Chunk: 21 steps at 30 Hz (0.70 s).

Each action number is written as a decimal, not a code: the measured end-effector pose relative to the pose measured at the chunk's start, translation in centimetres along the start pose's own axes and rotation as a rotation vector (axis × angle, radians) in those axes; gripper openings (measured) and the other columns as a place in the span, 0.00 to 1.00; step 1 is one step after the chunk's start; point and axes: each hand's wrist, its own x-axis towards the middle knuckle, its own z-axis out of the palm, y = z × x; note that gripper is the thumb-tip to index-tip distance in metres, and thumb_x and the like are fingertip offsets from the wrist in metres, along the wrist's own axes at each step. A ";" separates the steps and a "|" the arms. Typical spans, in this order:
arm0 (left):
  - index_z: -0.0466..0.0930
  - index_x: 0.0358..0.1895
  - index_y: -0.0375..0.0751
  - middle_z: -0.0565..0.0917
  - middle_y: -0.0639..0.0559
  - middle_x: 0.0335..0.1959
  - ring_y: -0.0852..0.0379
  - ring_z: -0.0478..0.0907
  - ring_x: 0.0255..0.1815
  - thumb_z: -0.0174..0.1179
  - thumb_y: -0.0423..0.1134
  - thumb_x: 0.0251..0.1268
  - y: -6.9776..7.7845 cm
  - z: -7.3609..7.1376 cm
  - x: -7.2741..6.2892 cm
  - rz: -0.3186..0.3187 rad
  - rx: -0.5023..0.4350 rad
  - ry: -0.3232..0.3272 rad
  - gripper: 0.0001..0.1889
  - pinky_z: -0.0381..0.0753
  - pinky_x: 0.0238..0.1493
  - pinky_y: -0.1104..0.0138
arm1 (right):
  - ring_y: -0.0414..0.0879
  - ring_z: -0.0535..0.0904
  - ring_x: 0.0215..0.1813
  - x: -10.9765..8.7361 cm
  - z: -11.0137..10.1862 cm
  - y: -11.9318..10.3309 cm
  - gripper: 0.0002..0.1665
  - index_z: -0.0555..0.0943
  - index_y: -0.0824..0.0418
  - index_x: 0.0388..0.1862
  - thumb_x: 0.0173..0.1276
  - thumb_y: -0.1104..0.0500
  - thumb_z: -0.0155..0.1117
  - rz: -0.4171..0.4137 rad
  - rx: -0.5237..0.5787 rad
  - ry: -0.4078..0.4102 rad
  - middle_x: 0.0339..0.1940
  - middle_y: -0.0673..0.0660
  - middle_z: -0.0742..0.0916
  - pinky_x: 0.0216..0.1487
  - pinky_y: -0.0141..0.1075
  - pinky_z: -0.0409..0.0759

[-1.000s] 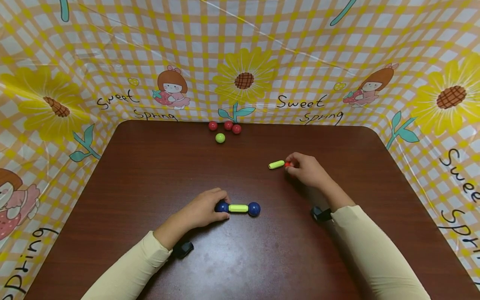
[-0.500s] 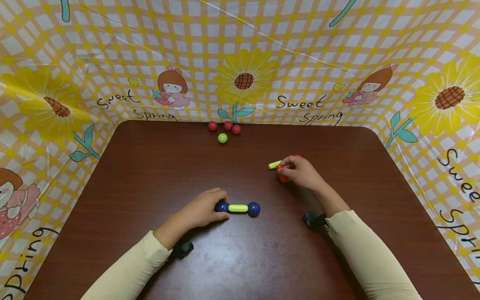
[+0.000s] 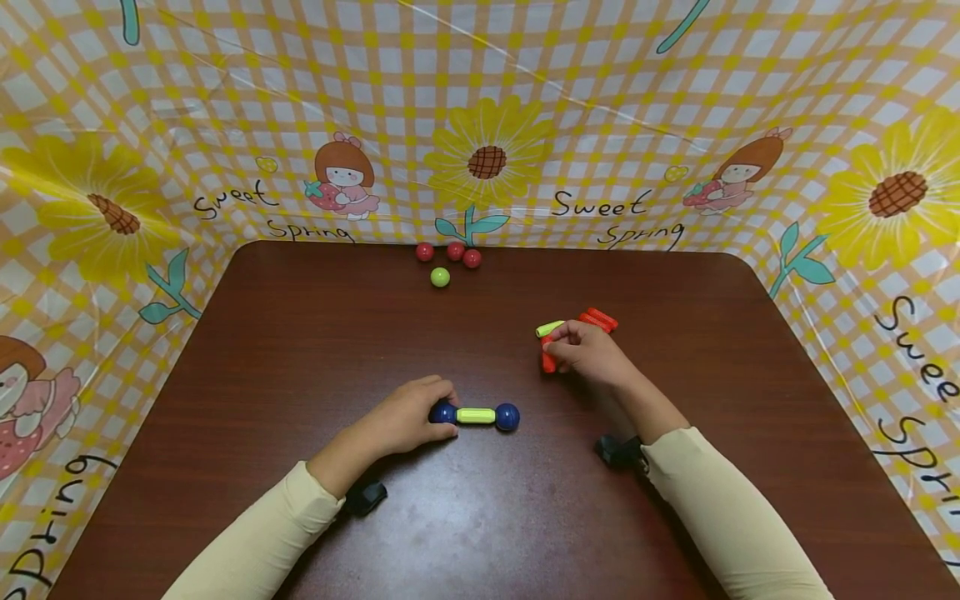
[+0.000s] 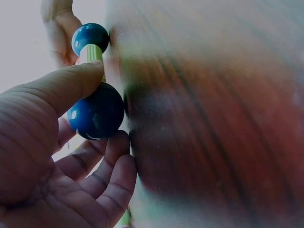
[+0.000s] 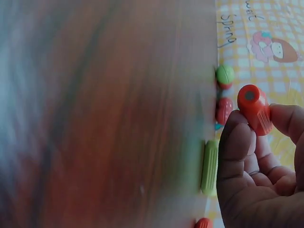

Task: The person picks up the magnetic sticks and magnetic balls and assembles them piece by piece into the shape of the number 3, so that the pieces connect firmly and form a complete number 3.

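My left hand (image 3: 403, 417) holds the near blue ball (image 4: 97, 111), thumb on one side and fingers curled beneath, as the left wrist view shows. That ball joins a yellow-green rod (image 3: 476, 416) with a second blue ball (image 3: 507, 417) on its right end; the piece lies on the table. My right hand (image 3: 594, 354) pinches a red rod (image 5: 256, 110) between thumb and fingers, its round end with a grey centre facing the right wrist camera. Beside those fingers lies a loose yellow-green rod (image 3: 549, 329), partly hidden. More red rods (image 3: 602, 318) lie just behind the right hand.
At the table's back edge sit several red balls (image 3: 425, 252) and a light green ball (image 3: 440, 277). A checked cloth (image 3: 487, 75) with flowers and cartoon figures walls the brown table (image 3: 315, 333) at the back and sides.
My right hand has moved left and toward me with the red rod, uncovering the red rods behind it. My left hand and the blue-ball piece stay put. The green ball rolls slightly.
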 end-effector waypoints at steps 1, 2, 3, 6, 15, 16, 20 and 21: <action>0.78 0.43 0.48 0.78 0.57 0.42 0.60 0.74 0.40 0.72 0.42 0.60 0.0 0.0 0.0 0.001 0.001 0.000 0.13 0.77 0.42 0.64 | 0.48 0.80 0.32 -0.1 0.2 0.0 0.15 0.75 0.71 0.50 0.71 0.62 0.64 0.012 0.011 -0.008 0.32 0.55 0.83 0.38 0.40 0.82; 0.78 0.43 0.48 0.78 0.57 0.42 0.60 0.74 0.39 0.72 0.42 0.60 0.0 0.0 0.0 0.002 0.001 0.000 0.13 0.77 0.42 0.64 | 0.47 0.80 0.32 -0.1 0.4 -0.1 0.15 0.75 0.71 0.50 0.71 0.62 0.63 0.024 0.023 -0.019 0.33 0.56 0.83 0.38 0.39 0.82; 0.78 0.42 0.48 0.78 0.57 0.41 0.60 0.74 0.39 0.72 0.42 0.60 0.0 0.0 0.0 0.002 0.001 0.000 0.13 0.77 0.42 0.65 | 0.46 0.79 0.32 -0.1 0.6 -0.1 0.16 0.74 0.71 0.51 0.71 0.62 0.63 0.034 0.039 -0.030 0.33 0.56 0.83 0.38 0.39 0.83; 0.78 0.42 0.48 0.78 0.57 0.41 0.60 0.74 0.39 0.72 0.43 0.60 0.0 0.0 0.0 0.001 0.003 -0.001 0.13 0.77 0.42 0.65 | 0.45 0.79 0.33 -0.2 1.3 -0.4 0.17 0.74 0.71 0.52 0.71 0.62 0.63 0.048 0.060 -0.051 0.34 0.56 0.83 0.37 0.38 0.83; 0.77 0.42 0.48 0.77 0.58 0.40 0.60 0.74 0.39 0.72 0.43 0.60 0.0 0.0 0.1 0.000 0.008 -0.005 0.13 0.76 0.42 0.65 | 0.44 0.78 0.32 -0.5 2.9 -1.0 0.15 0.75 0.71 0.49 0.70 0.63 0.63 0.056 0.115 -0.070 0.31 0.55 0.82 0.33 0.36 0.82; 0.78 0.42 0.48 0.77 0.58 0.40 0.60 0.74 0.39 0.72 0.43 0.60 0.0 0.0 0.1 -0.001 0.008 -0.006 0.13 0.76 0.42 0.65 | 0.44 0.78 0.32 -0.5 3.1 -1.1 0.14 0.75 0.71 0.49 0.70 0.63 0.63 0.058 0.122 -0.076 0.31 0.55 0.82 0.33 0.36 0.82; 0.78 0.42 0.48 0.77 0.58 0.40 0.60 0.73 0.38 0.73 0.43 0.59 0.0 0.0 0.1 0.002 0.010 -0.003 0.13 0.76 0.42 0.64 | 0.44 0.78 0.31 -0.5 3.9 -1.2 0.13 0.75 0.70 0.48 0.70 0.63 0.63 0.067 0.156 -0.098 0.30 0.56 0.83 0.32 0.35 0.81; 0.78 0.42 0.48 0.77 0.58 0.39 0.60 0.73 0.38 0.73 0.43 0.59 0.0 0.0 0.1 0.004 0.011 -0.002 0.13 0.76 0.42 0.64 | 0.45 0.79 0.31 -0.5 4.1 -1.2 0.12 0.75 0.69 0.47 0.70 0.63 0.63 0.068 0.165 -0.103 0.30 0.56 0.83 0.32 0.35 0.81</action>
